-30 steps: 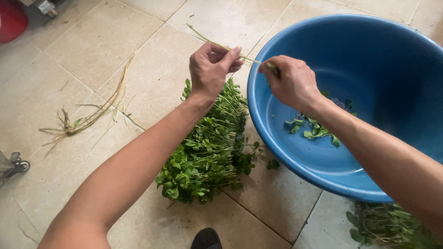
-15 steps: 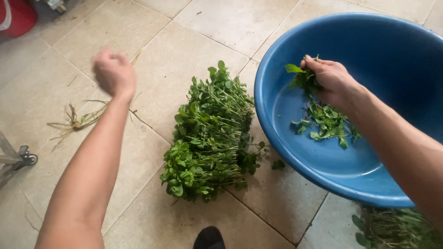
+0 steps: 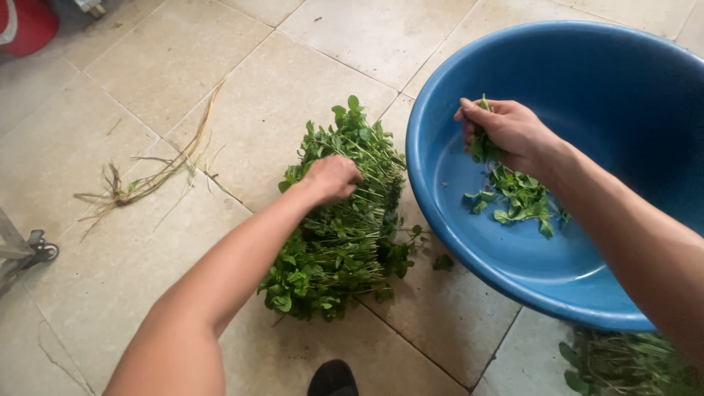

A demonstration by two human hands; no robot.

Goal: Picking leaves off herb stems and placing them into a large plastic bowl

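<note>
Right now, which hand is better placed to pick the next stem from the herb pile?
Left. The left hand already rests on the herb pile on the tiled floor. The right hand is inside the blue basin, its grip closed on picked leaves.

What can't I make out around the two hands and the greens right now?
- Head view: left hand fingertips are buried in the bundle of greens; grip unclear.
- Right hand covers the sprig's stem.
- Blue basin is cut off by the right edge.
- Second heap of greens is partly hidden behind the basin.

Herb bundle on the tiled floor, basin just right, bare stalks well left.
</note>
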